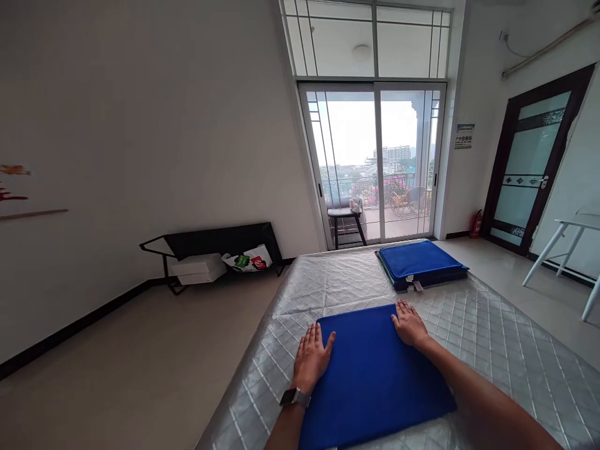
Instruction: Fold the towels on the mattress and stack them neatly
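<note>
A flat blue fabric piece, roughly rectangular, lies in front of me on a silver quilted mattress. My left hand rests flat along its left edge near the far left corner, fingers stretched forward and thumb apart. At the far right corner, my right hand lies with extended fingers on the edge. Neither hand grips anything. Farther back on the mattress sits a stack of folded blue fabric pieces with white tags at its near side.
Along the left wall stands a low black bench with white boxes and a printed bag under it. A dark stool is by the glass sliding door. At right are a white table and a fire extinguisher.
</note>
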`<move>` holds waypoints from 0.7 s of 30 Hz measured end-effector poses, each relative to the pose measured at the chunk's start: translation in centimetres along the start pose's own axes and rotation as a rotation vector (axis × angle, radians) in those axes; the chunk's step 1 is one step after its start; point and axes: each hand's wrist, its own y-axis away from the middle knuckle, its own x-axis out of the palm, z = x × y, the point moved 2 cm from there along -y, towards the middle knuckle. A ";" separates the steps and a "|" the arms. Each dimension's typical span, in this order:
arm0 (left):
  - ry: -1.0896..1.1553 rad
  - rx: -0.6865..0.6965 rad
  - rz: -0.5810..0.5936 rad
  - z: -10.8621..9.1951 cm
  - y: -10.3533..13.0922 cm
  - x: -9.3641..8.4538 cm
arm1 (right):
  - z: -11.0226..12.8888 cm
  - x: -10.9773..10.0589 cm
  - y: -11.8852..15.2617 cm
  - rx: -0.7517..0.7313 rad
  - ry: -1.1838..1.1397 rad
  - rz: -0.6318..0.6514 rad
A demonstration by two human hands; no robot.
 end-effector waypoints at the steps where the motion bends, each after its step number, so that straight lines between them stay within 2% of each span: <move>1: 0.000 0.000 -0.014 0.0 -0.1 0.2 | 0.0 -0.2 0.1 -0.001 -0.001 0.015; 4: -0.004 0.011 -0.053 0.2 -0.2 0.5 | 0.0 -0.8 1.0 0.003 -0.008 0.058; 7: -0.018 0.026 -0.045 0.2 -0.1 0.4 | -0.1 -0.9 2.3 0.001 -0.014 0.083; 11: -0.048 0.006 -0.026 -0.1 0.1 -0.1 | 0.0 -0.9 3.6 -0.001 -0.034 0.065; 17: -0.110 0.019 -0.065 0.0 0.7 -1.2 | 0.1 -1.1 3.8 -0.001 -0.076 0.078; 19: -0.123 0.053 -0.105 -0.7 1.1 -2.0 | 0.1 -1.0 3.7 -0.004 -0.087 0.075; 21: -0.096 0.131 -0.133 -2.6 1.6 -2.9 | 0.1 -0.6 3.5 -0.010 -0.091 0.066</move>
